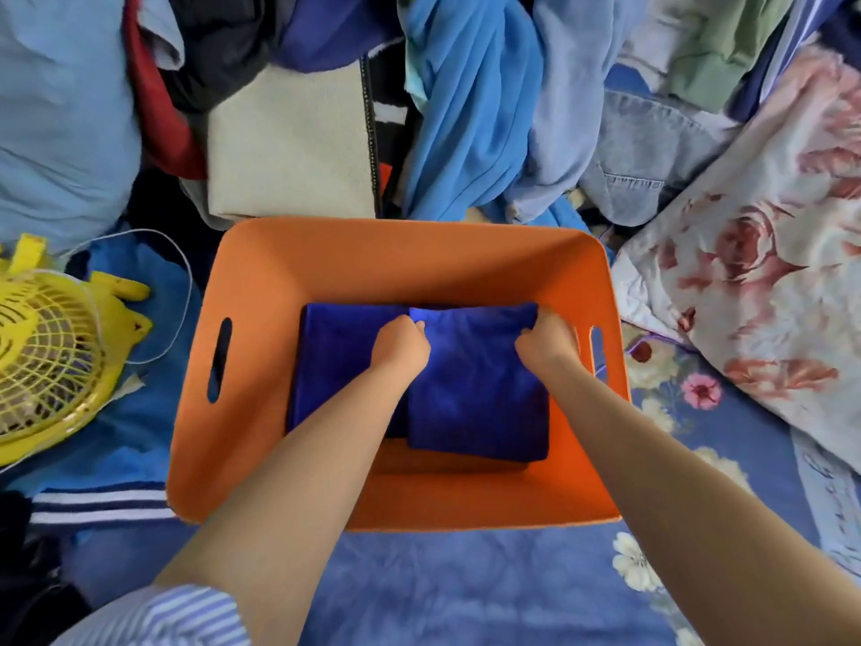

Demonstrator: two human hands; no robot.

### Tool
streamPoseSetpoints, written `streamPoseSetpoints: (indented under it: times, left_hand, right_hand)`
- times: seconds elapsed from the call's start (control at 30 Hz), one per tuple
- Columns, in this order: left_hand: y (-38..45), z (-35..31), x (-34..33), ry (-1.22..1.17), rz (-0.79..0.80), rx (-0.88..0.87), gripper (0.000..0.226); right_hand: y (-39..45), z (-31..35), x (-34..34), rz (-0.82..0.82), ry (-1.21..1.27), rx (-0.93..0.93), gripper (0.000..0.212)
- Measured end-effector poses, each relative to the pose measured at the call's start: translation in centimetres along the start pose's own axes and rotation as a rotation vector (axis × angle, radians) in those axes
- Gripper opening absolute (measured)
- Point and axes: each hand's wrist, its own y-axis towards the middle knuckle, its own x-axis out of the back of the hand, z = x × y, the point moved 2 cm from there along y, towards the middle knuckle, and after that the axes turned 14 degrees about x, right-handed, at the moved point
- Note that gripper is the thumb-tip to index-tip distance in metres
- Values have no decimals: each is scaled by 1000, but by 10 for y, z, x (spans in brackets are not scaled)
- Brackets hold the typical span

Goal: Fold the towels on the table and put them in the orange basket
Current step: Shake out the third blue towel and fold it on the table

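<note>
While the orange basket point(396, 263) stands on the floral bed cover, two folded blue towels lie inside: the left towel point(335, 366) flat, the right towel point(475, 398) overlapping its edge. Both grips pinch the right towel's far edge, left hand point(400, 345) and right hand point(547, 340) equally near; its long axis runs toward the person.

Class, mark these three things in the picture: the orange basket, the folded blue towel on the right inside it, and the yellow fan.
orange basket point(396, 258): head view, bare far inner wall.
folded blue towel point(480, 403): head view, middle of its top face.
yellow fan point(46, 356): head view, round front grille.
</note>
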Motion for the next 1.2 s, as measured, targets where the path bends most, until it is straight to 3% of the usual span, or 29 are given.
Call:
streamPoseSetpoints:
  times: [0.13,0.23,0.53,0.73,0.83,0.87,0.93,1.07,1.2]
  left_hand:
    - [24,-5,-20,-16,-7,16,39]
    - [37,-5,-30,-112,-29,16,38]
    - [46,-5,-47,-282,-173,-8,34]
    - [53,-3,-56,-205,-278,-7,34]
    - [53,-3,-63,-182,-327,-9,36]
    - [53,-2,-66,-190,-330,-12,38]
    - [50,0,-69,-177,-351,-86,46]
    - [44,12,-78,89,-463,-398,53]
    - [57,18,-87,222,-323,-357,56]
  right_hand:
    - [15,-15,-20,15,27,-59,45]
    - [22,-23,-31,-47,52,4,46]
    - [33,-39,-59,-295,45,-61,46]
    - [32,-36,-65,-388,-84,237,40]
    - [17,-40,-72,-284,-325,474,34]
    - [13,-45,-76,-174,-437,506,38]
    - [14,-56,-84,-47,-475,468,51]
    - [27,-66,-93,21,-500,416,58]
    - [30,-69,-98,80,-528,382,59]
